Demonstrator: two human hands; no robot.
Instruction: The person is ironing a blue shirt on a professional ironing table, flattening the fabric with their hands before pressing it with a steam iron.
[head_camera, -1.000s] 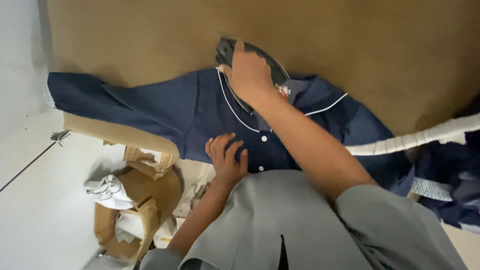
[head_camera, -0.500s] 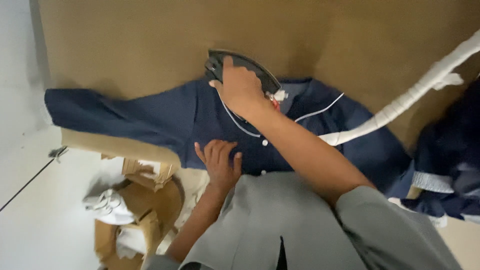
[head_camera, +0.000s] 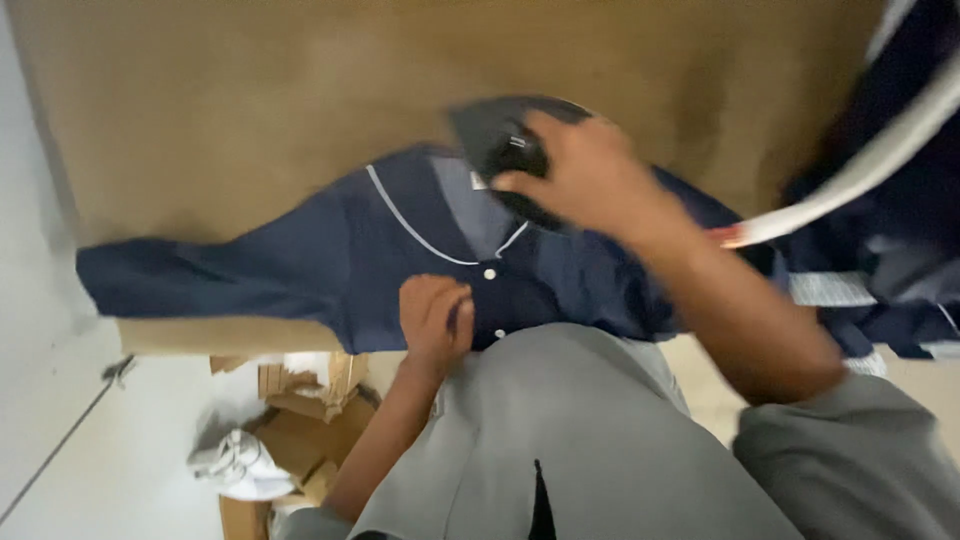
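Note:
A navy blue shirt (head_camera: 300, 265) with thin white piping and white buttons lies spread on a brown padded board (head_camera: 250, 110). My right hand (head_camera: 590, 175) grips the handle of a dark iron (head_camera: 500, 135) resting on the shirt's collar area. My left hand (head_camera: 435, 315) presses down on the shirt's button strip near the board's front edge, fingers curled. The iron is blurred by motion. A white cord (head_camera: 850, 185) runs from the iron's side toward the upper right.
More dark blue garments with white trim (head_camera: 890, 270) lie heaped at the right. Below the board's front edge, open cardboard boxes (head_camera: 300, 420) and a white bundle (head_camera: 235, 465) sit on a pale floor (head_camera: 100, 450).
My right hand has slid the iron to the right across the collar. The view has shifted, so the shirt sits lower left. My left hand has curled on the button strip.

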